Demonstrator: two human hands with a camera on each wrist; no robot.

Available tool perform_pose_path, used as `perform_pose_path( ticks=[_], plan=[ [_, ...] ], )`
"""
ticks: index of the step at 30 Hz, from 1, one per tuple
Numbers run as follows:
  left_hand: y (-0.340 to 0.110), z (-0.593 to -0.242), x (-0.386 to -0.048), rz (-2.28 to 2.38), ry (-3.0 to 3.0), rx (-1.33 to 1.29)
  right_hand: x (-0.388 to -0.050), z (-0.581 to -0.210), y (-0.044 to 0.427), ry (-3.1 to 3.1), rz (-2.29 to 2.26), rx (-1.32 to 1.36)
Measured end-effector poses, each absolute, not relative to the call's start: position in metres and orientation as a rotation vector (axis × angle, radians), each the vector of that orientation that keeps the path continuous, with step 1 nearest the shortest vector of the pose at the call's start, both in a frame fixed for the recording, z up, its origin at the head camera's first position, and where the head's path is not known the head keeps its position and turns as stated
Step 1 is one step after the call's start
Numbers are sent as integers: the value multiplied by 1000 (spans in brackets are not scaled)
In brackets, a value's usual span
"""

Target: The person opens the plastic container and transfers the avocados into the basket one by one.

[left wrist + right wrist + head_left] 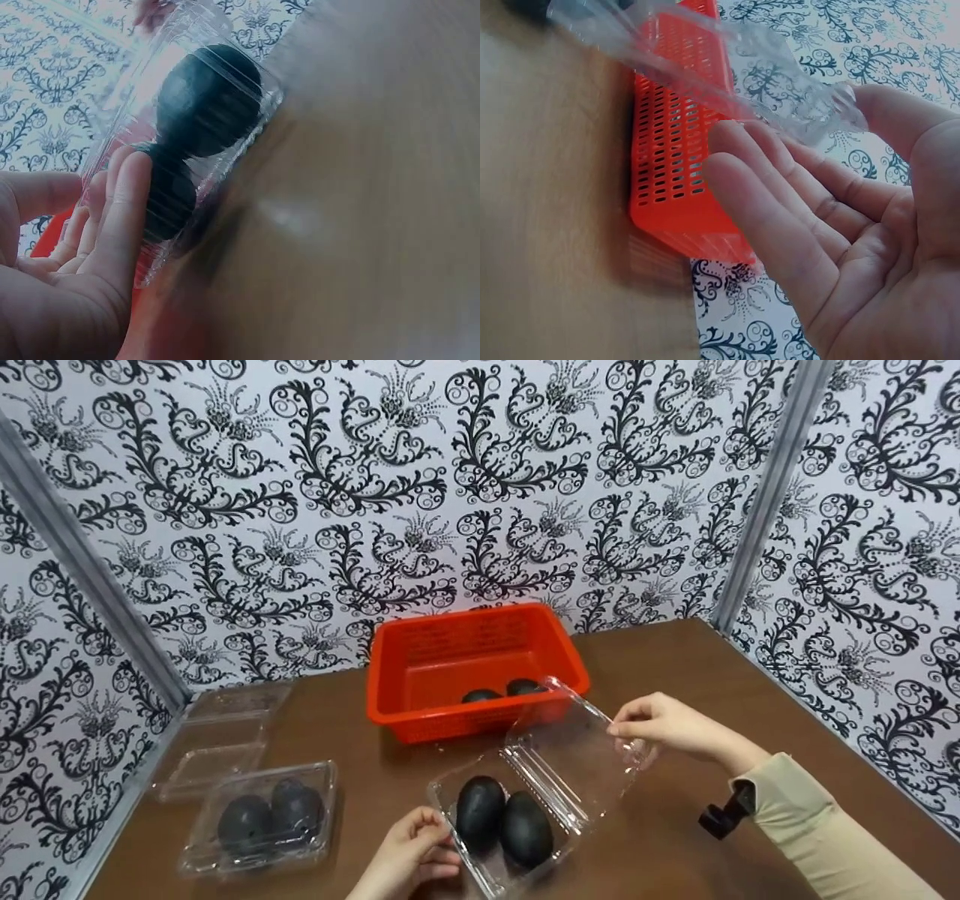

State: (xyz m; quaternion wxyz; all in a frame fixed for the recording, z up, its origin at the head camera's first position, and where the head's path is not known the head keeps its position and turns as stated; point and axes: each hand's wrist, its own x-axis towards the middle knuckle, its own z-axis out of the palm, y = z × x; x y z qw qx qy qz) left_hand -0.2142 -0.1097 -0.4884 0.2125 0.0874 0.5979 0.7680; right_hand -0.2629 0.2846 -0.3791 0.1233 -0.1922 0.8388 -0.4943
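Note:
Two dark avocados (526, 831) lie side by side in the base of a clear plastic clamshell box (546, 787) near the front of the table. Its lid (769, 94) stands raised on the right, hinged to the base. At the lid's outer edge, my right hand (660, 727) pinches the thin plastic between thumb and fingers. My left hand (420, 847) holds the base by its left rim; the left wrist view shows the thumb and fingers at that rim, beside the avocados (210, 101). The base's underside is hidden.
Behind the box stands a red perforated basket (424, 724) with two dark avocados (480, 695) visible inside. On the left sits a closed clamshell (330, 784) holding two avocados. Beyond it lies an open clear box (217, 735). Patterned walls (375, 510) border the brown table (660, 660).

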Motion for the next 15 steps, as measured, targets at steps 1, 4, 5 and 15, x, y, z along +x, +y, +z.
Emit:
perform_pose_path(
  ticks=[1,4,5,15],
  plan=[
    [-110,-487,-215,2143,1657,240,-261,-380,286,2445,-1440,-568],
    [-110,-483,-219,2164,1654,224,-256,-385,292,2432,-1445,-580],
    [-111,-482,-220,2167,1653,217,-254,-386,293,2424,-1445,-583],
    [-124,-485,-227,2223,1686,154,-246,-402,295,2416,-1318,-643]
  ],
)
